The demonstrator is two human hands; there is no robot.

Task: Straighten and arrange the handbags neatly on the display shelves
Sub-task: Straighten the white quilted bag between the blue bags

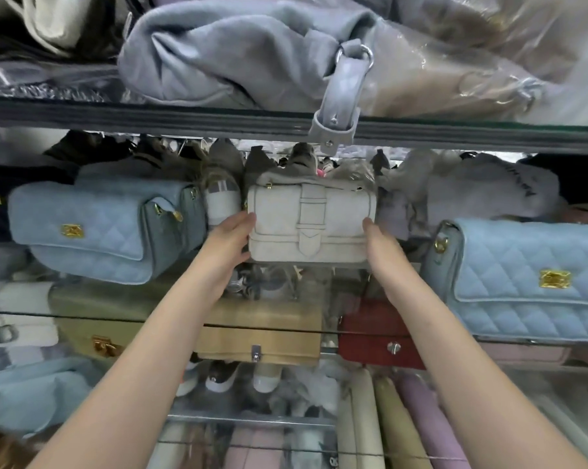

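White-toed sneaker [222,201] standing just above my left hand [230,245], more white-toed shoes [263,380] well below both my hands, cream, yellow and lilac rolls [404,418] side by side far beneath my right hand [384,252], crinkled clear plastic wrap [488,62] high above it

Cream bag [311,223] sat wedged btwn left hand [230,243] & right hand [384,252]; blue quilted bag [106,231] crowded the left, light blue quilted bag [529,282] the right, grey strap [340,99] hung just above; open room only below, along glass shelf edge [150,321]
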